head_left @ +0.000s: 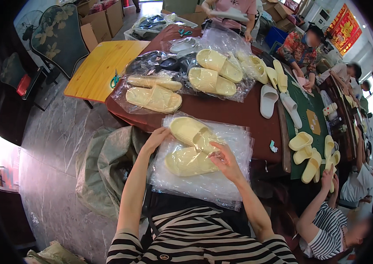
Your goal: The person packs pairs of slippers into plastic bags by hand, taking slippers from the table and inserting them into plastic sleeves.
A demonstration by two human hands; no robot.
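A pair of pale yellow slippers (189, 162) lies in a clear plastic bag in front of me, on a stack of clear plastic bags (235, 141) at the table's near edge. At the bag's upper left, my left hand (158, 138) has its fingers closed on the plastic beside one slipper's toe. My right hand (226, 162) is over the slippers' right ends, its fingers apart and partly bent. Whether its fingertips touch the plastic I cannot tell. Farther up the table are bagged yellow slippers (210, 81) and a bagged cream pair (153, 97).
The brown-covered table (195, 105) joins a yellow wooden table (103, 66) with teal scissors (115, 79). White slippers (268, 101) and loose yellow slippers (312, 165) lie to the right. A large grey-green sack (107, 171) sits at left. Several co-workers surround the tables.
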